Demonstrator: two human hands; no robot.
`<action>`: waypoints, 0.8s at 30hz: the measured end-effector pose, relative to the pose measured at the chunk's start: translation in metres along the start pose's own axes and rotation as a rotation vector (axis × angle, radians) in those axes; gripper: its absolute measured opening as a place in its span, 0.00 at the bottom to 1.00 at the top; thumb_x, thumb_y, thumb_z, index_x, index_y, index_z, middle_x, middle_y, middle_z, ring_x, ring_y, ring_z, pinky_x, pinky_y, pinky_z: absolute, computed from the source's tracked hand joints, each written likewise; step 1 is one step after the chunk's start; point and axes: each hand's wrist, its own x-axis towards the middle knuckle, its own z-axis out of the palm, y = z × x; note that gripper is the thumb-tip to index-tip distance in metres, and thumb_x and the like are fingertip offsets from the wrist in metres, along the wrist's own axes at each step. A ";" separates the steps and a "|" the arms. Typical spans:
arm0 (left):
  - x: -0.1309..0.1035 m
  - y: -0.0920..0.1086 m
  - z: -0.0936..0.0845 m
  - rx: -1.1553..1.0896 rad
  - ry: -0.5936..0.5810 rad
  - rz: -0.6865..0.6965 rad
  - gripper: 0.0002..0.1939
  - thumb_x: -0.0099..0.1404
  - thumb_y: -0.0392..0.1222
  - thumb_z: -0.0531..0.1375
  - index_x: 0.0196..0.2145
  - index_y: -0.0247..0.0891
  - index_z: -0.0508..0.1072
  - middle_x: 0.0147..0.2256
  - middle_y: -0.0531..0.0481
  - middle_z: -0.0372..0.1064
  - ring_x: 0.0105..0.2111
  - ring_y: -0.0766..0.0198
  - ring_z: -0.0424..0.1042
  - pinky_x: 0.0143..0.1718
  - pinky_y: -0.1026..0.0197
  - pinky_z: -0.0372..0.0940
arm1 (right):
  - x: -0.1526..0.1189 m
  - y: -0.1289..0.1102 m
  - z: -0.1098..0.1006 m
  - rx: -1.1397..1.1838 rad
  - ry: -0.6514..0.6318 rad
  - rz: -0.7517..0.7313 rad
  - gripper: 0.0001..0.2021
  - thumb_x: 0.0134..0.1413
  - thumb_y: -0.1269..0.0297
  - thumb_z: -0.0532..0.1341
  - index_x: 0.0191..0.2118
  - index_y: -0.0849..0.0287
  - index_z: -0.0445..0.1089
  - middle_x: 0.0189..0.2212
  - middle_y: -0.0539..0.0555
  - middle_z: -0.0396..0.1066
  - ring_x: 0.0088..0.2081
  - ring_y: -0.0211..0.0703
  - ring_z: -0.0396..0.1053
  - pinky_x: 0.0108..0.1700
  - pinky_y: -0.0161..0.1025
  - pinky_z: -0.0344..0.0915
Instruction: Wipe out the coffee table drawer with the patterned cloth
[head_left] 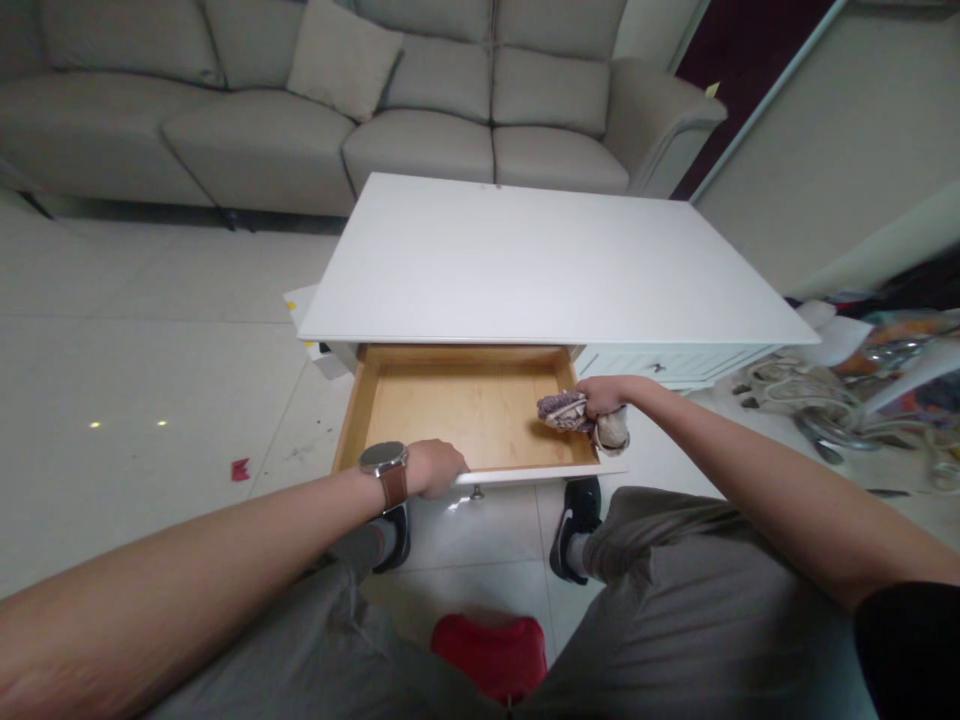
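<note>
A wooden drawer (pixel 450 400) is pulled out from the front of a white table (pixel 540 260). My left hand (pixel 435 468) grips the drawer's front edge, near its small metal knob (pixel 477 493); a watch sits on that wrist. Over the drawer's right side wall, my right hand (pixel 602 396) is closed round a bunched, patterned rag (pixel 564 411). Part of the rag hangs inside the drawer and part outside it. The drawer's bottom shows bare wood.
Behind the table stands a grey sofa (pixel 420 150) with a cushion (pixel 341 60). A red stool (pixel 491 650) is between my legs. Cables and bags (pixel 840 390) clutter the floor at right. A red scrap (pixel 240 469) lies on the tiles at left.
</note>
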 end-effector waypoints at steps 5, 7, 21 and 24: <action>0.000 0.000 -0.001 0.020 -0.038 -0.016 0.26 0.60 0.34 0.63 0.54 0.53 0.80 0.48 0.46 0.81 0.48 0.52 0.78 0.50 0.57 0.68 | 0.001 0.000 0.000 0.018 0.006 -0.006 0.18 0.37 0.74 0.62 0.40 0.62 0.79 0.36 0.56 0.79 0.36 0.48 0.75 0.33 0.37 0.66; -0.001 0.001 -0.002 0.021 -0.038 -0.014 0.25 0.61 0.33 0.62 0.54 0.53 0.80 0.49 0.46 0.81 0.48 0.52 0.78 0.50 0.57 0.68 | 0.000 -0.002 -0.001 0.012 0.004 -0.008 0.19 0.37 0.74 0.62 0.41 0.62 0.79 0.37 0.57 0.79 0.36 0.49 0.75 0.33 0.36 0.66; -0.003 0.003 -0.003 0.026 -0.016 -0.013 0.25 0.61 0.33 0.63 0.54 0.52 0.80 0.48 0.45 0.81 0.47 0.52 0.79 0.49 0.56 0.69 | -0.001 -0.004 -0.001 -0.005 0.008 0.004 0.20 0.37 0.74 0.61 0.40 0.63 0.79 0.37 0.58 0.80 0.37 0.50 0.76 0.32 0.36 0.65; -0.002 0.002 -0.002 0.023 -0.014 -0.008 0.25 0.61 0.35 0.63 0.54 0.53 0.80 0.47 0.45 0.81 0.46 0.53 0.79 0.49 0.57 0.69 | -0.001 -0.004 -0.001 -0.014 0.010 0.001 0.20 0.37 0.74 0.61 0.41 0.63 0.79 0.36 0.58 0.80 0.36 0.50 0.76 0.31 0.36 0.64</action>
